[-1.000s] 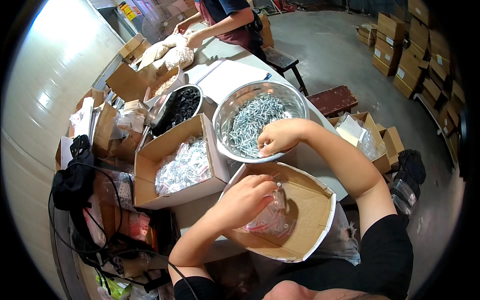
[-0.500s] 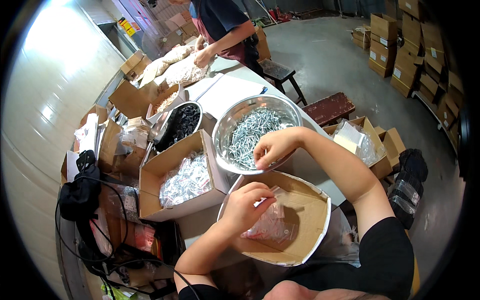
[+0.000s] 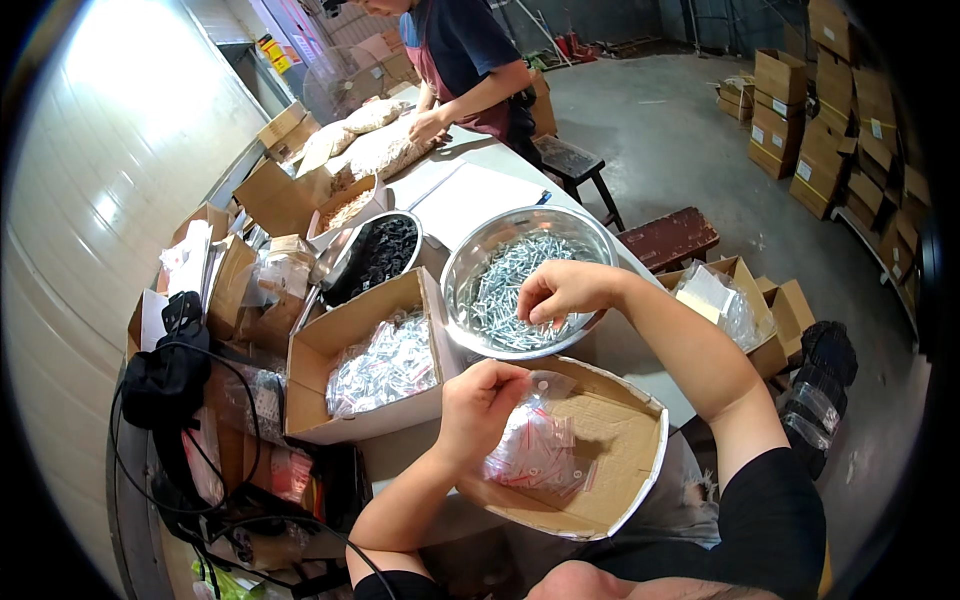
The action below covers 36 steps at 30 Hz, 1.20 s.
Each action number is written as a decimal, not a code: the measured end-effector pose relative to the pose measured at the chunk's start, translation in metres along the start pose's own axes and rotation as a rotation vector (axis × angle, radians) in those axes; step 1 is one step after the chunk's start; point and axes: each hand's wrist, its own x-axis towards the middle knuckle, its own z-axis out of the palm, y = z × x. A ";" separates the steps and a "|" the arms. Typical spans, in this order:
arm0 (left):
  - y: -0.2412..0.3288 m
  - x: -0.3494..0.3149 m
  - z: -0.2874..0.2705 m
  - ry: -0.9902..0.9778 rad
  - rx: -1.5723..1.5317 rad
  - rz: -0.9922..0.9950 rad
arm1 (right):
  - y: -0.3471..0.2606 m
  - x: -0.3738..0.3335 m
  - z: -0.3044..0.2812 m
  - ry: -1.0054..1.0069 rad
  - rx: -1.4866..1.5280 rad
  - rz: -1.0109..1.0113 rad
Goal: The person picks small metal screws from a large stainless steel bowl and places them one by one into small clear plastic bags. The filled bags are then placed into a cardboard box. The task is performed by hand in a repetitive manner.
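Note:
My left hand (image 3: 482, 408) is closed in a pinch on a small clear plastic bag (image 3: 547, 384) over an open cardboard box (image 3: 618, 440). Clear zip bags with red strips (image 3: 530, 452) lie piled inside that box. Just beyond it stands a wide steel bowl (image 3: 452, 290) of silvery screws (image 3: 515, 268). My right hand (image 3: 563, 292) reaches over the bowl's near right part, fingers curled together at the screws. Whatever sits between those fingertips is hidden. Left of the bowl, another cardboard box (image 3: 300, 370) holds many filled small bags (image 3: 385, 365).
A metal container of black parts (image 3: 380, 258) stands behind the left box. Across the table a person (image 3: 465, 75) handles large filled bags (image 3: 385, 155). White paper (image 3: 475, 200) lies beyond the bowl. Stools (image 3: 670, 238) and an open carton (image 3: 735, 300) stand at right; cables hang at left.
My right hand has moved from the bowl's near rim to over the screws. My left hand has turned, and the clear bag in its pinch shows more plainly. The whole view has shifted slightly.

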 end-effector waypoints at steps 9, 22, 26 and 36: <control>0.016 -0.001 -0.007 0.056 -0.065 -0.031 | 0.002 0.001 -0.003 0.097 0.111 0.061; 0.005 0.001 -0.009 -0.051 -0.127 -0.143 | -0.005 0.001 -0.003 0.324 0.257 0.026; 0.011 0.006 -0.009 -0.032 -0.291 -0.226 | -0.003 0.003 -0.009 0.349 0.555 0.085; -0.001 0.010 -0.004 -0.026 -0.436 -0.057 | -0.012 -0.005 -0.012 0.180 0.696 0.034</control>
